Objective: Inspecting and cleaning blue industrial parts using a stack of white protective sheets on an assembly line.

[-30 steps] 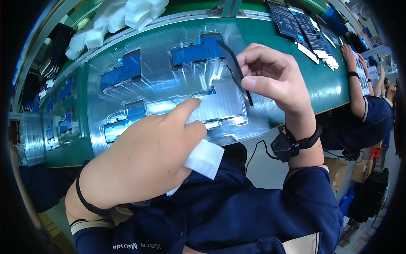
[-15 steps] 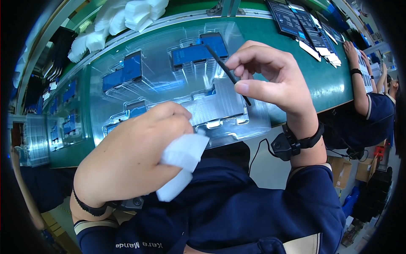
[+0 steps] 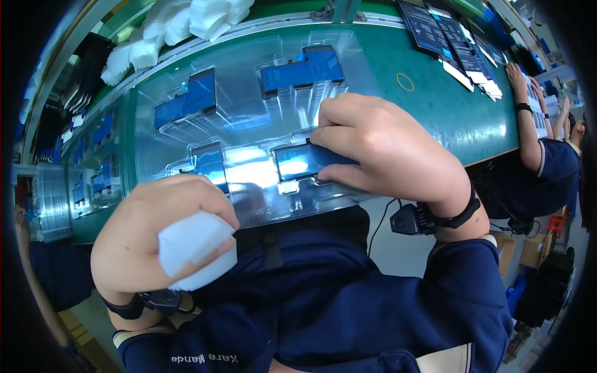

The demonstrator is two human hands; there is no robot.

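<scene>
My left hand [image 3: 165, 233] is closed around a folded white cloth-like wipe [image 3: 196, 245], held off the tray's near left edge. Over the tray's near right pocket, my right hand [image 3: 367, 140] grips a flat blue L-shaped battery pack [image 3: 295, 161] by its edges, fingers at the far side and thumb at the near side. The fingers hide the pack's right part. The clear plastic tray [image 3: 245, 118] carries more blue packs: one at far left [image 3: 186, 102], one at far right [image 3: 305, 71] and one at near left [image 3: 210, 163], partly behind my left hand.
White foam sheets [image 3: 161, 31] are piled behind the tray. A yellow rubber band [image 3: 405, 82] lies on the green table [image 3: 435, 118]. Dark flat packs [image 3: 429, 34] lie at far right, near a co-worker's hand [image 3: 515, 76]. Another clear tray [image 3: 93, 168] stands at left.
My right hand has lowered the thin dark-edged pack from above the tray to the near right pocket, where a blue face replaces a silvery one. My left hand has moved left and nearer with the wipe.
</scene>
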